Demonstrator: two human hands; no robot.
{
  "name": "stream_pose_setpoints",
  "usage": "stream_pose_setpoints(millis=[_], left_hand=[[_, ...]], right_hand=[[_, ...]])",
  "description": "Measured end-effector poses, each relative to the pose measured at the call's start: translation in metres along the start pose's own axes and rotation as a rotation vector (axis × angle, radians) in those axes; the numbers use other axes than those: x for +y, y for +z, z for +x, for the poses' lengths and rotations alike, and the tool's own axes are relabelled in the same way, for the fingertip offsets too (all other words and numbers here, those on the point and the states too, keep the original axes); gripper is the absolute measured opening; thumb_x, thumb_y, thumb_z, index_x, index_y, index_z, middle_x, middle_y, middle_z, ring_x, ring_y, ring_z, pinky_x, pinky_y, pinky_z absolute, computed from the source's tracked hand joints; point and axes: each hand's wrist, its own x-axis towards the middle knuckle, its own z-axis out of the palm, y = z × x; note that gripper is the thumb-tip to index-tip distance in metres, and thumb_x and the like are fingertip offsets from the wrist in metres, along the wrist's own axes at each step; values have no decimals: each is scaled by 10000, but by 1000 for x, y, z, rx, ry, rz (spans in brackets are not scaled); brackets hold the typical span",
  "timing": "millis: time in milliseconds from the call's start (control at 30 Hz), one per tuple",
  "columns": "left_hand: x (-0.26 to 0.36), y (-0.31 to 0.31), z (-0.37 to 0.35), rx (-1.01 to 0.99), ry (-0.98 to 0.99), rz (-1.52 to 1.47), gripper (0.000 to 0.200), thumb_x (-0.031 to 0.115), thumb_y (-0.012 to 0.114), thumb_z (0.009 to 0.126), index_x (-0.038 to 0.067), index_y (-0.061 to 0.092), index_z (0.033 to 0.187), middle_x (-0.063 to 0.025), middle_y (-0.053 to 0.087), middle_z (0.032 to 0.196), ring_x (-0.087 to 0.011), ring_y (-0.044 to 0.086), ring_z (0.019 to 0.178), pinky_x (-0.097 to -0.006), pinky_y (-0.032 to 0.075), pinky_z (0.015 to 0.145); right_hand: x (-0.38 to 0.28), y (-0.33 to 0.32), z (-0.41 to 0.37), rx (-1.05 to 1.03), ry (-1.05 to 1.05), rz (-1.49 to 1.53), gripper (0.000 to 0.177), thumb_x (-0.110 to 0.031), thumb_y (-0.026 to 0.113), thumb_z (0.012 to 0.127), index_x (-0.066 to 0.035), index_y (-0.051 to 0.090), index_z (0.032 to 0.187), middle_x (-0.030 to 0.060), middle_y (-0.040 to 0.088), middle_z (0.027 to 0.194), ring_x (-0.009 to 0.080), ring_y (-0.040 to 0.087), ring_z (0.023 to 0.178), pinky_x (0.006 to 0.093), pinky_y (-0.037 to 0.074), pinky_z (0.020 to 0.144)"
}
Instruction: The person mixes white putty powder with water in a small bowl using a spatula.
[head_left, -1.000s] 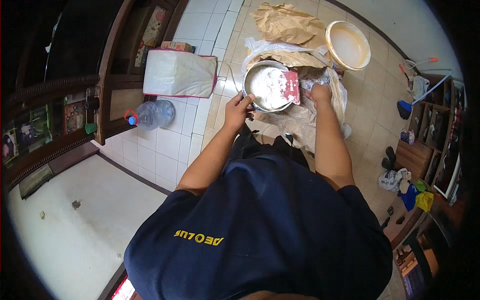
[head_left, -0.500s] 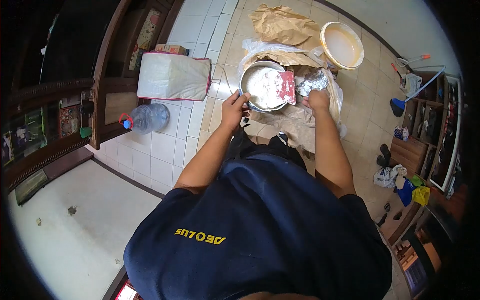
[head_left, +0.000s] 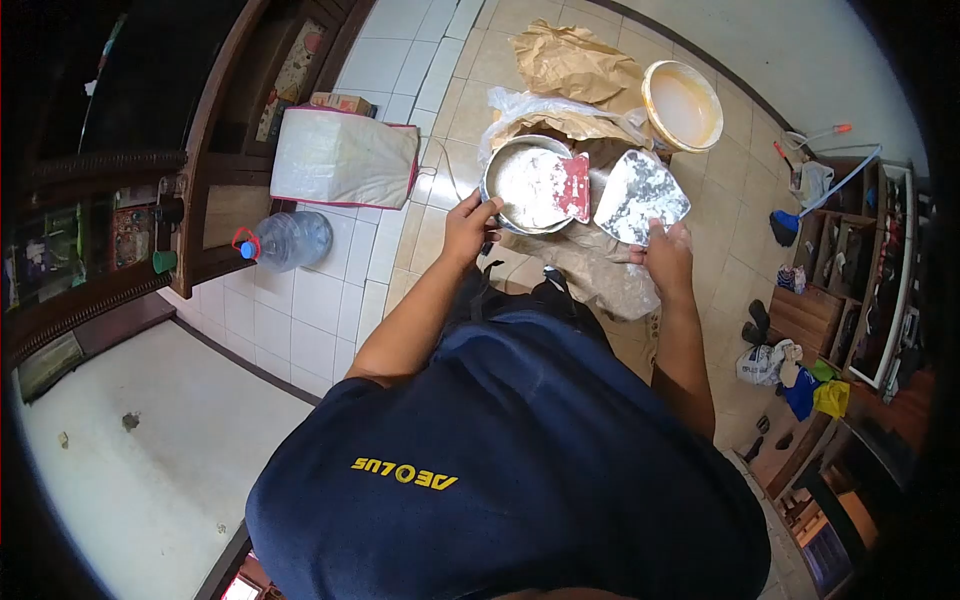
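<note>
Head view: your left hand [head_left: 468, 225] grips the rim of the metal bowl [head_left: 522, 180] of white paste on the floor paper [head_left: 590, 265]; your right hand [head_left: 668, 258] clasps a smeared trowel [head_left: 640, 197] beside it. Your shirt [head_left: 520, 450] reads "AEOLUS".

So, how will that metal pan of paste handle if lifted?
Likely heavy: the metal pan looks full of white paste. Left hand grips one rim, so it may tip; the red scraper inside could slide.

There is one metal bowl [head_left: 530, 185], and there are two scrapers — a red scraper [head_left: 574, 186] and a wide scraper [head_left: 640, 197] — plus one cream basin [head_left: 683, 105], one water bottle [head_left: 285, 240], one white sack [head_left: 343, 160] and two hands: left hand [head_left: 470, 225], right hand [head_left: 668, 257].
</note>
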Motion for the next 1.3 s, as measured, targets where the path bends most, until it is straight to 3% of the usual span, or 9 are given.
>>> stream_pose_setpoints(millis=[200, 233, 567, 667, 800, 967, 1133, 1200, 1300], left_hand=[[3, 9, -4, -29, -5, -24, 387, 219, 686, 840, 70, 605, 1188, 8, 604, 813, -74, 522, 592, -227, 492, 530], [3, 9, -4, -26, 2, -19, 398, 222, 688, 839, 71, 599, 1197, 5, 608, 818, -75, 524, 595, -229, 495, 532], [2, 8, -5, -23, 8, 12, 506, 289, 669, 835, 14, 523, 1233, -47, 619, 955, -161, 606, 688, -256, 506, 582], [1, 4, -5, 16, -3, 4, 498, 303, 648, 835, 31, 527, 1234, -44, 614, 968, -161, 601, 692, -252, 491, 581], [6, -9, -13, -6, 12, 96, 491, 295, 624, 838, 49, 534, 1253, -23, 608, 957, -149, 594, 686, -241, 468, 556], [6, -19, -13, 7, 25, 85, 452, 295, 619, 848, 68, 563, 1235, -24, 603, 961, -143, 591, 694, -234, 469, 542], [6, -15, -8, 29, -3, 53, 596, 311, 656, 825, 17, 484, 1315, -59, 607, 1028, -169, 599, 707, -247, 470, 557], [9, -12, -12, 20, -2, 66, 633, 320, 665, 819, 5, 463, 1330, -65, 607, 1036, -174, 599, 707, -250, 470, 560], [12, -8, -12, 7, 12, 61, 575, 302, 679, 820, 15, 498, 1284, -48, 614, 980, -151, 587, 685, -244, 467, 550]], right_hand=[[-25, 54, -29, 164, -842, -656, 259, -173, 525, 900, 14, 564, 1075, 226, 651, 815, 363, 649, 679, 448, 538, 611], [-26, 64, -31, 51, -805, -655, 267, -161, 520, 873, -10, 586, 1083, 265, 631, 842, 460, 605, 720, 526, 497, 674], [-11, 33, -20, 145, -607, -579, 269, -174, 578, 882, 27, 572, 1061, 224, 649, 834, 360, 631, 593, 426, 513, 550], [10, 20, -23, 44, 1, 512, 260, -205, 560, 896, 15, 566, 1033, 107, 643, 804, 208, 632, 565, 282, 479, 422], [50, -10, -27, 96, 264, 569, 210, -201, 554, 911, -37, 544, 1042, 69, 598, 764, 147, 565, 499, 238, 437, 412], [44, 2, -27, 67, 260, 418, 148, -214, 534, 907, -68, 520, 915, 8, 469, 646, 104, 449, 439, 230, 321, 369], [60, 38, 44, 214, 177, 168, 245, -248, 501, 912, -14, 564, 876, 102, 591, 667, 159, 591, 519, 288, 427, 419], [67, 46, 66, 440, -84, -489, 304, -235, 475, 888, 43, 596, 865, 232, 657, 781, 302, 677, 675, 412, 522, 574], [53, 44, 70, 559, -186, -722, 321, -224, 467, 850, 57, 623, 854, 295, 646, 875, 419, 653, 818, 499, 513, 735]])
